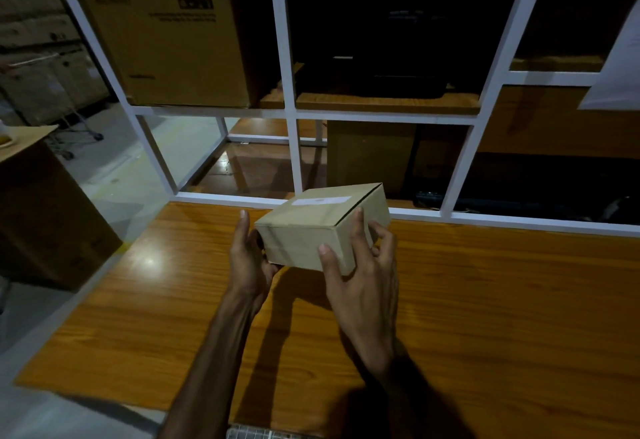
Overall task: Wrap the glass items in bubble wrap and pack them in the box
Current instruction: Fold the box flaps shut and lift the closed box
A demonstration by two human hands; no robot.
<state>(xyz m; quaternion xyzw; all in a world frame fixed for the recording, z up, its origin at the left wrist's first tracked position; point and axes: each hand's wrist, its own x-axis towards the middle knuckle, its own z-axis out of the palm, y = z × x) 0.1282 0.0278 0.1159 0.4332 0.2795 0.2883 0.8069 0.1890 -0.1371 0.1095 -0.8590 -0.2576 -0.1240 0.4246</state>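
Note:
A small closed cardboard box (pixel 311 227) with a white label on its top is held just above the wooden table (pixel 485 300), near the table's far edge. My left hand (pixel 249 258) grips the box's left end from below and the side. My right hand (pixel 360 265) grips its right front corner, thumb on the front face and fingers over the top and right side. No glass items or bubble wrap are clearly visible, apart from a patterned strip at the bottom edge (pixel 256 433) that I cannot identify.
A white metal shelf frame (pixel 294 147) stands right behind the table. A large cardboard carton (pixel 166 33) sits on its upper left shelf. Another big brown carton (pixel 41 216) stands on the floor to the left. Dark items fill the right shelves.

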